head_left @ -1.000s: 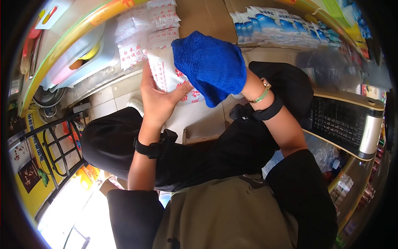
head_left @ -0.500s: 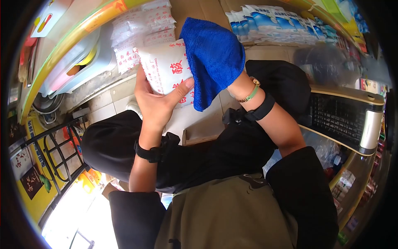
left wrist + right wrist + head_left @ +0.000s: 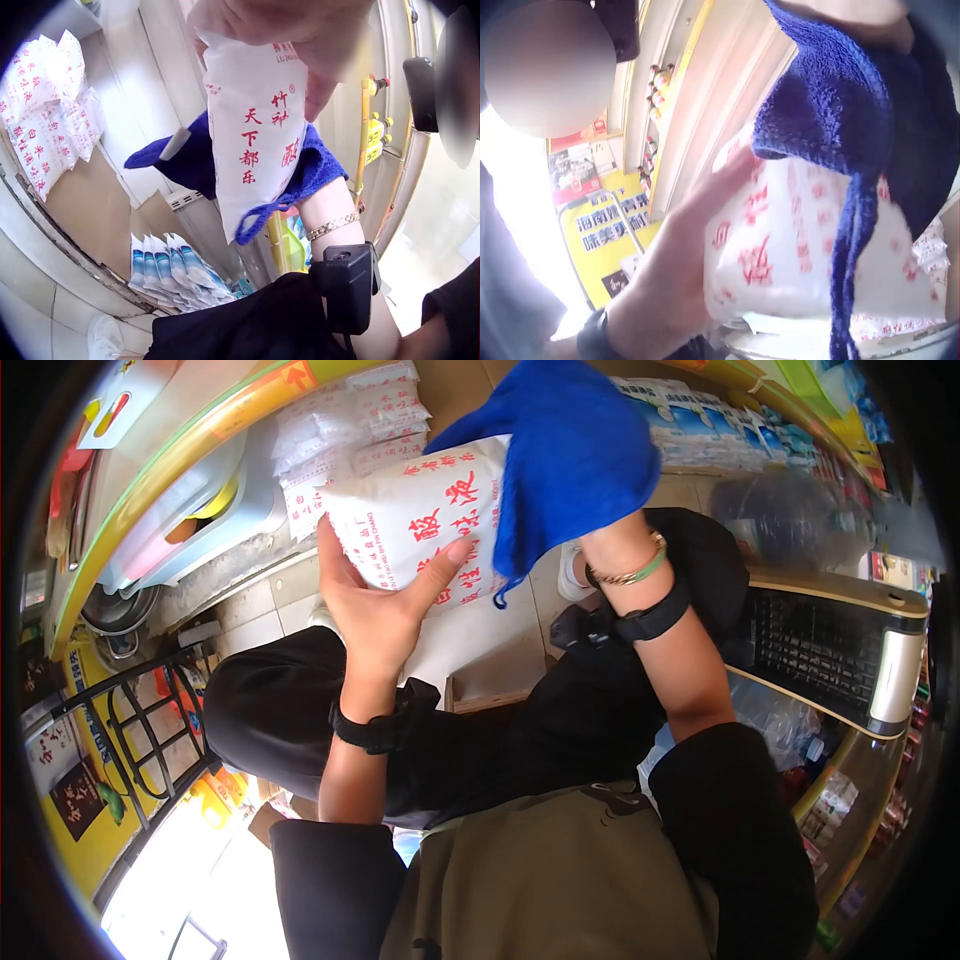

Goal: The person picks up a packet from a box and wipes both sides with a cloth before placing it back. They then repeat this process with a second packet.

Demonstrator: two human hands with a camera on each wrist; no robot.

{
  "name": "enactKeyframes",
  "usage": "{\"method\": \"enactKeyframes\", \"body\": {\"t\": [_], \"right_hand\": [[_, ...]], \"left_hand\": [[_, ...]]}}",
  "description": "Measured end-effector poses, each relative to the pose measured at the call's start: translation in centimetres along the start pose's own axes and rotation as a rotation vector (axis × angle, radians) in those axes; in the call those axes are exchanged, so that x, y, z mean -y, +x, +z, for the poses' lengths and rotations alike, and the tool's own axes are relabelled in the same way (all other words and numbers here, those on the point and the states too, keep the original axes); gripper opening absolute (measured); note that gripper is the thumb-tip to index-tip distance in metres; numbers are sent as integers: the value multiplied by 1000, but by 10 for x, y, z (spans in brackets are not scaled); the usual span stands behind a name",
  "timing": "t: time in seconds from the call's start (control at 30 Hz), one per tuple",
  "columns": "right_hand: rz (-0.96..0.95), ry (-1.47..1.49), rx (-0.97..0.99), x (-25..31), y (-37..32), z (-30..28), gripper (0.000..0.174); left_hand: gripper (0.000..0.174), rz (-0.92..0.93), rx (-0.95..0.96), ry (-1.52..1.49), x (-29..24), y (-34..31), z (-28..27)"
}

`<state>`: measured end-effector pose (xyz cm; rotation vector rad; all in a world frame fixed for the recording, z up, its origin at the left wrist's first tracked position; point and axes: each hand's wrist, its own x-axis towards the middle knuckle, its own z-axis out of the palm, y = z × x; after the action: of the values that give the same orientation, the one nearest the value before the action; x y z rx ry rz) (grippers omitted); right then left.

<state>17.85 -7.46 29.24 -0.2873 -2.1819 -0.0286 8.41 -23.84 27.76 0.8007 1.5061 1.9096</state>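
A white plastic pouch with red characters (image 3: pixel 400 510) is gripped at its near left edge by my left hand (image 3: pixel 378 605), thumb across the printed face and fingers behind. A blue cloth (image 3: pixel 575 455) covers my right hand; only the wrist (image 3: pixel 625 555) shows below it in the head view. The cloth lies against the pouch's right side. In the left wrist view, the cloth (image 3: pixel 319 169) passes behind the pouch (image 3: pixel 251 127). The right wrist view has a cloth corner and loop (image 3: pixel 844 262) hanging over the pouch (image 3: pixel 765 247). The right fingers are hidden under the cloth.
Stacked white pouches (image 3: pixel 345 425) lie at the back left on cardboard, blue-and-white packets (image 3: pixel 690 420) at the back right. Plastic tubs (image 3: pixel 215 515) stand at the left, a black rack (image 3: pixel 145 725) below them. A black-fronted appliance (image 3: pixel 815 650) is at the right.
The blue cloth and my right hand have moved up and to the right across the pouch, baring more of its printed face. My left hand keeps its grip.
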Motion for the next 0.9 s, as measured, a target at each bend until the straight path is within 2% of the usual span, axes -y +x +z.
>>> {"method": "enactKeyframes", "body": {"t": [0.07, 0.1, 0.17, 0.2, 0.23, 0.3, 0.33, 0.43, 0.5, 0.67, 0.7, 0.77, 0.8, 0.87, 0.9], "right_hand": [[-31, 163, 270, -10, 8, -10, 16], [-32, 162, 270, -8, 10, -9, 16], [299, 572, 209, 3, 13, -8, 15], [139, 285, 122, 13, 15, -10, 16], [139, 290, 123, 16, 15, -7, 16], [-7, 216, 519, 20, 13, -4, 43], [-6, 217, 521, 20, 7, 3, 43], [-128, 332, 168, 10, -31, 36, 35], [-80, 383, 202, 11, -28, 33, 34], [-44, 112, 345, 22, -4, 6, 33], [-45, 112, 347, 20, -4, 6, 33], [57, 124, 198, 10, -3, 12, 35], [107, 196, 282, -1, 3, 11, 36], [117, 254, 263, -2, 5, 11, 33], [131, 308, 242, -2, 7, 10, 31]], "left_hand": [[58, -6, -15, -8, 1, -2, -5], [58, -11, -27, -17, 2, -1, -7], [57, -35, -43, -36, 2, 0, -10], [56, -58, -61, -52, 3, 1, -11], [56, -59, -65, -50, 4, 1, -13], [56, -112, -97, -116, 6, 1, -14], [56, -115, -97, -116, 7, 0, -15], [56, -159, -101, -198, 11, -1, -14], [56, -205, -107, -221, 14, 0, -13], [50, -148, -88, -134, 8, 1, -7], [49, -150, -80, -123, 6, 1, -6], [48, -152, -77, -112, 5, -1, -8], [48, -160, -80, -126, 5, -1, -8], [47, -164, -87, -143, 7, -1, -10], [48, -235, -111, -206, 9, 0, -14]]}}
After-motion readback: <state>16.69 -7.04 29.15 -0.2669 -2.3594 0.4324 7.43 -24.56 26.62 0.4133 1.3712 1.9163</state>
